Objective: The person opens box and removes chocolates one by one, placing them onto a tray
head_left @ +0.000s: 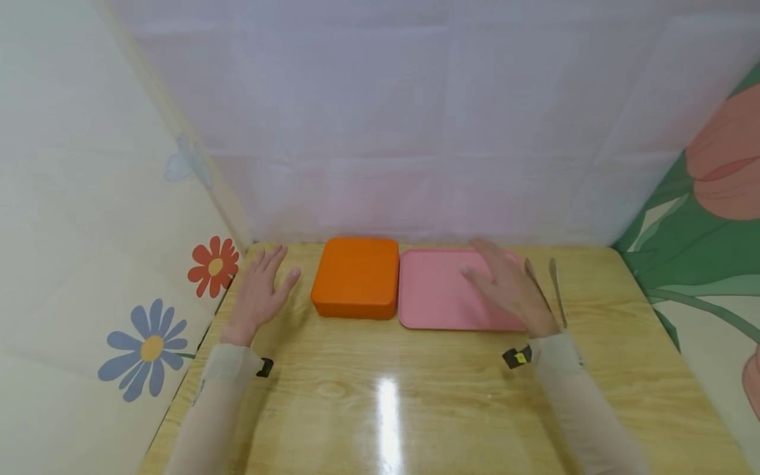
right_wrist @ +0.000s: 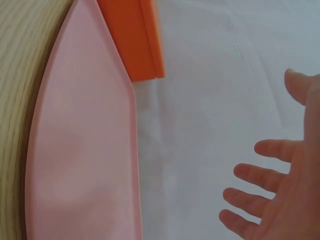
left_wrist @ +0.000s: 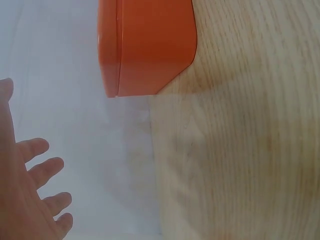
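An orange lidded box (head_left: 356,274) sits at the back of the wooden table, its lid seam showing in the left wrist view. Right beside it lies a shallow pink tray (head_left: 436,290) with a raised rim. My left hand (head_left: 259,293) hovers to the left of the box, fingers spread and holding nothing. Over the right part of the tray is my right hand (head_left: 507,284), also empty, its fingers apart and thumb out. Both wrist views show the fingers free of any object, with the orange box (left_wrist: 157,45) apart from the left hand.
Two slim metal utensils (head_left: 558,293) lie just right of the tray, one partly hidden by the right hand. A pale cloth wall (head_left: 415,132) rises behind the table (head_left: 332,382). Flower-printed panels (head_left: 151,346) stand at both sides.
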A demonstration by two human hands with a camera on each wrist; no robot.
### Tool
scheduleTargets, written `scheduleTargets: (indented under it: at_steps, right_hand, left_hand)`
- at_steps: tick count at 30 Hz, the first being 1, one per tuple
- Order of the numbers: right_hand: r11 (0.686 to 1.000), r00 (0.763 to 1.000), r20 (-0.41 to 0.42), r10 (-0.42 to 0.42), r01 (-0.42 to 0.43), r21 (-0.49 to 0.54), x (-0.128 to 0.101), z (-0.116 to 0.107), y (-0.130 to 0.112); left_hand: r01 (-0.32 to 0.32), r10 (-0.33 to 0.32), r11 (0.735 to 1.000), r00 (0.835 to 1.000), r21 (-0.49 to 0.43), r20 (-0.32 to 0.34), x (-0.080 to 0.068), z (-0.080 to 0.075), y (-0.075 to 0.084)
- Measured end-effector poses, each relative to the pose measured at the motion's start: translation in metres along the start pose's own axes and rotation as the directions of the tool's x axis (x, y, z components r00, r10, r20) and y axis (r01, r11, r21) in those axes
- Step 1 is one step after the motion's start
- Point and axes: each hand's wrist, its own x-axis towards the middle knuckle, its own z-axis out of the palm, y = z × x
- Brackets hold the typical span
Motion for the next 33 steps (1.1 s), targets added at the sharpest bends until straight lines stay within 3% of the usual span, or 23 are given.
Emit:
scheduleTargets:
  at_steps: [11, 19, 28, 33]
  right_hand:
    - [0.993, 1.000, -0.007, 0.002, -0.002, 0.122, 0.001, 0.014, -0.010]
    - [0.988, 1.000, -0.021, -0.010, 0.013, 0.155, 0.005, 0.027, -0.012]
    - [0.984, 1.000, 0.016, -0.020, 0.017, 0.180, 0.004, 0.037, -0.021]
    - [0.984, 0.998, 0.065, 0.013, -0.024, 0.176, 0.005, 0.045, -0.026]
  left_hand:
    - [-0.011, 0.010, 1.000, 1.000, -0.025, -0.014, -0.005, 0.012, 0.003]
    - [-0.007, 0.006, 0.997, 1.000, -0.081, -0.009, -0.011, 0.020, 0.004]
    - [-0.022, 0.030, 0.991, 0.998, -0.130, 0.059, -0.016, 0.031, 0.009]
    - [0.057, -0.026, 0.980, 0.987, -0.190, 0.159, -0.018, 0.032, 0.013]
